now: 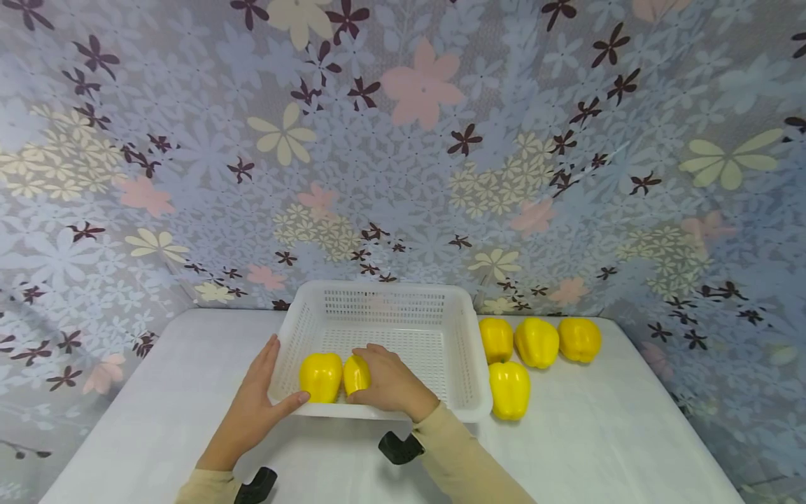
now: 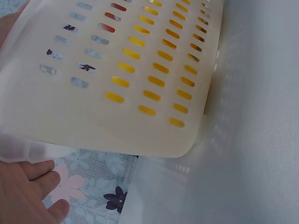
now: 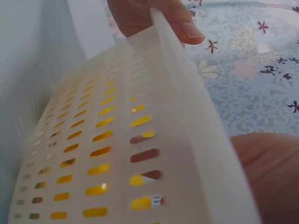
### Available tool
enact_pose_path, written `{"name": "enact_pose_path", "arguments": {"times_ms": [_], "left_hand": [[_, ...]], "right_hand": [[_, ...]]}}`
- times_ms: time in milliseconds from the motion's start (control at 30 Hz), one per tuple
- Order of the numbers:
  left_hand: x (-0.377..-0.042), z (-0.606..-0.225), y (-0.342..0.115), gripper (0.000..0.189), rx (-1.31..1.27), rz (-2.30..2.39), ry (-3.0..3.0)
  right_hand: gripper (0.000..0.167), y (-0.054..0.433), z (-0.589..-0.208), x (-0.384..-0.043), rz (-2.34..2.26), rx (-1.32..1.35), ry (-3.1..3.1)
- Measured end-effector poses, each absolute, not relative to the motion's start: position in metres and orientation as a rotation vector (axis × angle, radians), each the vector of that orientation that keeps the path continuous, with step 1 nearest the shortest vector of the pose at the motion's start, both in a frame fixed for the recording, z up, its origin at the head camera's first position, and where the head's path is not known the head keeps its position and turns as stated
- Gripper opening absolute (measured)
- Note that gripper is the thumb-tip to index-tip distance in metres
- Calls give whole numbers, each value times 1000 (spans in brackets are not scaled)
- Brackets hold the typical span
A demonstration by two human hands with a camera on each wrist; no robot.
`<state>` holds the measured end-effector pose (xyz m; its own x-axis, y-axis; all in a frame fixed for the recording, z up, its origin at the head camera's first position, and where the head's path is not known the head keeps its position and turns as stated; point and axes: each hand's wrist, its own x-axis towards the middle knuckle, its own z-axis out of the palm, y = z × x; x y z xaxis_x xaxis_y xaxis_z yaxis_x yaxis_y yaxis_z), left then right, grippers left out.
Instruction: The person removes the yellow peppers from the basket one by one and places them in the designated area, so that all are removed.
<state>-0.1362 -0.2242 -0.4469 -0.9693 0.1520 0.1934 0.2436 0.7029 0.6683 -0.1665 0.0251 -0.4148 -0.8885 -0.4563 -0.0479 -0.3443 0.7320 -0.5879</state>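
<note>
A white perforated plastic basket [image 1: 409, 343] stands on the table, and my left hand [image 1: 252, 399] rests at its near left corner. The left thumb lies over the front rim, while the straight fingers run along the outer left side. Inside the basket my right hand [image 1: 393, 381] grips a yellow bell pepper [image 1: 356, 376], partly hidden by the fingers. Just left of it sits another yellow bell pepper [image 1: 321, 378], close to the front wall. Yellow shows through the slots of the basket wall [image 2: 93, 126] in the left wrist view.
Right of the basket are several more yellow bell peppers: one [image 1: 510, 390] near its front right corner, the others [image 1: 536, 342] in a row behind. A white cloth covers the table [image 1: 598, 434]. Flower-patterned fabric [image 1: 403, 175] rises behind and at both sides.
</note>
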Motion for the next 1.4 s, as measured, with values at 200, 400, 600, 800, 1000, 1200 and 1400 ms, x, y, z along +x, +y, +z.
{"name": "enact_pose_path", "arguments": {"times_ms": [200, 400, 600, 800, 1000, 1200, 1400], "left_hand": [[-136, -449, -224, 105, -311, -1138, -2795], [-138, -452, -225, 105, -329, -1135, -2779], [-138, -453, -226, 105, -336, -1140, -2773], [-138, -452, -225, 105, -338, -1137, -2774], [-138, -450, -225, 105, -337, -1135, -2779], [-139, -450, -224, 106, -328, -1135, -2787], [-138, -451, -225, 106, -333, -1135, -2781]], "right_hand": [[72, 22, -417, -169, -848, -632, 2759], [71, 19, -419, -169, -824, -576, 2776], [71, 16, -419, -168, -803, -533, 2803], [71, 17, -417, -167, -811, -535, 2828], [72, 17, -418, -168, -803, -554, 2874], [75, 19, -419, -168, -810, -555, 2906], [77, 22, -417, -165, -891, -583, 2897]]}}
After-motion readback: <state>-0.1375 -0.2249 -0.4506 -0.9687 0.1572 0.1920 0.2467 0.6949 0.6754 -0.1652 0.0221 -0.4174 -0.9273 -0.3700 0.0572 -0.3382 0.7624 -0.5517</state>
